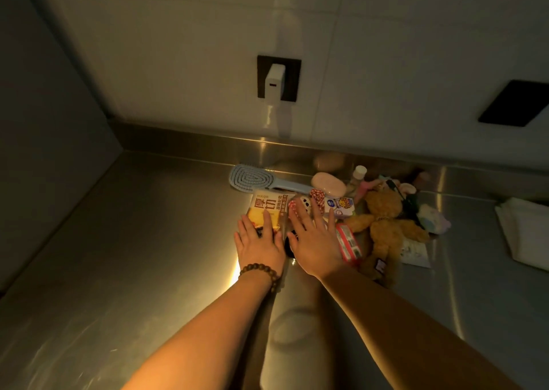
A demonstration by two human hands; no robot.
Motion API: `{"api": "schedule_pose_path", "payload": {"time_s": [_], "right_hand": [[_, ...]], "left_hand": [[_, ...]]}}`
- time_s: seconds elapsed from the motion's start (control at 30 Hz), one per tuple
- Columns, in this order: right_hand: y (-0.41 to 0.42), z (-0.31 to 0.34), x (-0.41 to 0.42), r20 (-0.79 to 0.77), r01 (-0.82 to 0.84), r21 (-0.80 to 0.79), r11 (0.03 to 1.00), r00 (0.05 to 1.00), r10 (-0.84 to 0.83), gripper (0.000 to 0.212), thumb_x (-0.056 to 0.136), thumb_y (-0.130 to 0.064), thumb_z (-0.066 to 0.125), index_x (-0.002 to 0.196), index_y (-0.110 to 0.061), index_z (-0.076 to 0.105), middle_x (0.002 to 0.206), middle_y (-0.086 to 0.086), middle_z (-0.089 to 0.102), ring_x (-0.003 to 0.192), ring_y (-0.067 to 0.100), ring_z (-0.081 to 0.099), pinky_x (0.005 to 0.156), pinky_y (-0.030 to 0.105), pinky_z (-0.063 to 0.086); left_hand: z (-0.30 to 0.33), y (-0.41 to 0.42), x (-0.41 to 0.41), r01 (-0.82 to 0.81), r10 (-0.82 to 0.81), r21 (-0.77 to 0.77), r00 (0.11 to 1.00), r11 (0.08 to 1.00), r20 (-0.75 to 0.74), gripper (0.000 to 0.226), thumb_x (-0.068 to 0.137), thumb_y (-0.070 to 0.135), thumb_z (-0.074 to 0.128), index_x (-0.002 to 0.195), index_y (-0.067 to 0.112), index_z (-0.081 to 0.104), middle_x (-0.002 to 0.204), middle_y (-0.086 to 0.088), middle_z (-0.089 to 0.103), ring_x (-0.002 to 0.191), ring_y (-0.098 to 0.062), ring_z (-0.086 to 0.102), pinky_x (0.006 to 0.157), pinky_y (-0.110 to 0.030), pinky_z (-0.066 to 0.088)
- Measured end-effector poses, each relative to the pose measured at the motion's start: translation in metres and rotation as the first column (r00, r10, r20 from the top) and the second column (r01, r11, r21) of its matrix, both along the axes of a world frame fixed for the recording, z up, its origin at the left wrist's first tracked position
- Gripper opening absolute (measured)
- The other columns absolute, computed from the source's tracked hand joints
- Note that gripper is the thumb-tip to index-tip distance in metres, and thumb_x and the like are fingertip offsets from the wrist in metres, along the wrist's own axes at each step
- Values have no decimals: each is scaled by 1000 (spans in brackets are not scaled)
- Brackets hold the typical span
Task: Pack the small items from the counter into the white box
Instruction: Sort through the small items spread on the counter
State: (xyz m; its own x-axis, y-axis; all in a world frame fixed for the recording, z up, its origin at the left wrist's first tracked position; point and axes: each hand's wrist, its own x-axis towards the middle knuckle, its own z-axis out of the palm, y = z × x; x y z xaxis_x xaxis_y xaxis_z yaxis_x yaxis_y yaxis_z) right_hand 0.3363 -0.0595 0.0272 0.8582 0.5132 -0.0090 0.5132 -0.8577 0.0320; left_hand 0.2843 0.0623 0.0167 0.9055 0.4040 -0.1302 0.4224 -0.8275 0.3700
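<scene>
A pile of small items lies on the steel counter (148, 241) near the back wall. My left hand (258, 239), with a bead bracelet at the wrist, rests flat with straight fingers on a yellow and white snack packet (266, 205). My right hand (312, 241) lies flat beside it, fingers straight, over a white case with black spots (304, 203). Around them lie a pale blue hairbrush (249, 178), a pink soap-like oval (328, 183), a small printed box (340, 205), a red and white pack (349, 242) and a brown teddy bear (386, 226). No white box is in view.
Folded white cloth (523, 232) lies at the right edge of the counter. A white charger (274, 79) sits in a dark wall socket, and a second dark plate (515, 102) is on the wall to the right. A side wall closes the left. Small bottle (358, 175) and soft toys (432, 215) crowd the back.
</scene>
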Motion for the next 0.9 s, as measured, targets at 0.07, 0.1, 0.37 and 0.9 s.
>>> {"api": "schedule_pose_path", "payload": {"time_s": [0.07,0.1,0.37,0.9], "right_hand": [[-7,-1,1,-9,-5,9,1000,1000,5,58,99,-44,12,151,-24,-1,159,-2,-11,143,27,-23,114,57,-10],[-8,-1,2,-16,-8,13,1000,1000,8,58,99,-44,13,151,-24,-2,159,-2,-12,143,27,-23,114,57,-9],[-16,16,-6,-71,9,136,991,997,1,57,100,-45,18,151,-28,0,160,-3,-7,144,21,-19,114,50,-11],[-148,55,-103,-92,425,438,792,898,-431,54,99,-40,34,147,-16,31,152,9,32,142,23,24,116,40,22]], "left_hand": [[0,-6,3,9,-9,0,1000,1000,-8,60,96,50,15,148,30,-6,153,-22,-12,142,-33,-12,115,-44,-5],[0,-7,3,13,-13,2,1000,1000,-13,60,96,50,15,148,30,-6,153,-22,-12,142,-33,-12,115,-44,-5],[14,1,-9,82,-82,-32,997,996,12,63,94,54,18,149,27,0,156,-13,-7,143,-25,-11,114,-43,-6],[67,-93,-49,437,-453,117,867,892,206,64,94,56,21,148,22,18,154,-6,21,142,-19,12,115,-43,4]]}}
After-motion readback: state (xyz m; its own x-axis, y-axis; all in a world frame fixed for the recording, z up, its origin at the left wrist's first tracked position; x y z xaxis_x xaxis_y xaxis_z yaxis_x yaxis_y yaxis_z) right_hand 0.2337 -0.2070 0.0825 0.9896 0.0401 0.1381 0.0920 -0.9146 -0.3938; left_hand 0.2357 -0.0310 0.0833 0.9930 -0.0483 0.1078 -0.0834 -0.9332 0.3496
